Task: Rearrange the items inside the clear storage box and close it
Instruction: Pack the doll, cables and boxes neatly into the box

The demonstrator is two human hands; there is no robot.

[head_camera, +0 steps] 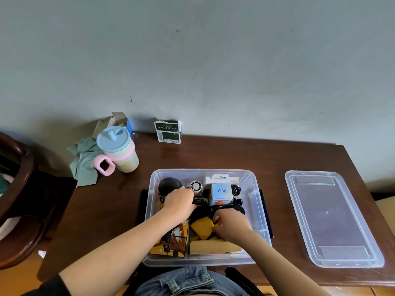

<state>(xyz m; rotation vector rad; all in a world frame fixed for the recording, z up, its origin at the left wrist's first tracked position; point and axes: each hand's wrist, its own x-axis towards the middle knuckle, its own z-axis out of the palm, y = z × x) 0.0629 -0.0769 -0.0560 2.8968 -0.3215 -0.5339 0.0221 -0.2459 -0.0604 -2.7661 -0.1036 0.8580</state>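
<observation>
Both hands (179,201) (232,224) curl among box (259,212) items.

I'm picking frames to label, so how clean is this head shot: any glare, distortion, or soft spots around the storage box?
Head view: daylight is soft and even; wide-angle bend curves the table edges; faint sheen on the lid and on the clear storage box wall; the left hand and right hand look slightly soft and hide the items beneath; "Q88" on the blue carton stays legible.
</observation>
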